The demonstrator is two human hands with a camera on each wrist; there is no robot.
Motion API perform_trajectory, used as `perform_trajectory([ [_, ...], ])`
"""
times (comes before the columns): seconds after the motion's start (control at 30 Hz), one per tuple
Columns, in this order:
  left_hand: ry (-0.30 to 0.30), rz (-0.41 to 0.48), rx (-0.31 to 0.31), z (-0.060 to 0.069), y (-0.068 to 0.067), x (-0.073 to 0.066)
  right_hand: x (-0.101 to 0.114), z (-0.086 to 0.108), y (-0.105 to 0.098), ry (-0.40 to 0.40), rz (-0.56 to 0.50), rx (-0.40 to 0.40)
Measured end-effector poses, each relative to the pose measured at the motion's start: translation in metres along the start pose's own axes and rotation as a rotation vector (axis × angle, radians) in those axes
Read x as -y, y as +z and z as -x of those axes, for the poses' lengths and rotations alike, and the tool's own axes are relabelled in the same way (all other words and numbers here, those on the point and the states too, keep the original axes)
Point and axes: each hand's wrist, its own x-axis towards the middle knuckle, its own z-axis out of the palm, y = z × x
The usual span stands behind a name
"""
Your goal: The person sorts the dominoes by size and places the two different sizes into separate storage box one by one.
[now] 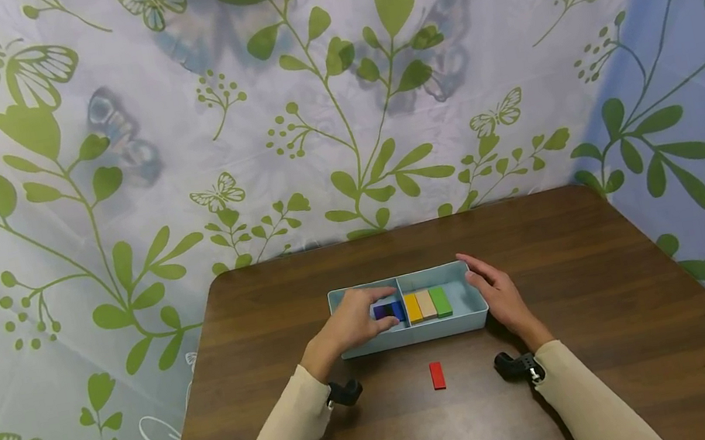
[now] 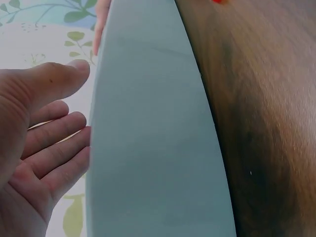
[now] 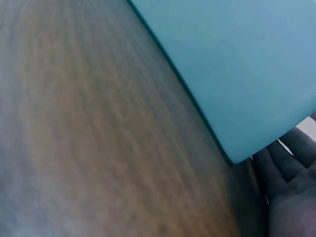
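A light blue two-compartment tray (image 1: pixel 388 339) sits on the table. My left hand (image 1: pixel 351 322) reaches over its left compartment, thumb and fingers spread apart around dark blue and black blocks (image 1: pixel 397 311) by the divider. In the left wrist view the tray's side wall (image 2: pixel 148 123) hides those blocks and the fingertips. Yellow, beige and green blocks (image 1: pixel 440 302) lie side by side in the right compartment. At the tray's right end rests my right hand (image 1: pixel 502 297), its fingers extended along the outside of the end wall. The right wrist view shows that hand beside the tray's corner.
A single red block (image 1: pixel 437 376) lies on the brown wooden table (image 1: pixel 267 298), in front of the tray and between both forearms. Black wrist camera mounts (image 1: pixel 518 365) are on both wrists. A patterned curtain (image 1: pixel 338 136) hangs behind the table and on both sides.
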Motion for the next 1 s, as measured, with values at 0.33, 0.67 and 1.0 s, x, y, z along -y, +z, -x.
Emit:
perform_trajectory([
  [0.33,0.095,-0.013,-0.002,0.007,-0.003,-0.022,-0.001,0.0,0.0,0.023,0.0,0.012],
  [0.67,0.185,-0.038,-0.045,0.016,0.005,-0.037,0.0,0.0,0.0,0.009,0.001,0.014],
  [1.0,0.223,-0.008,-0.016,0.031,0.015,-0.055,-0.001,0.001,0.001,-0.002,-0.008,0.002],
])
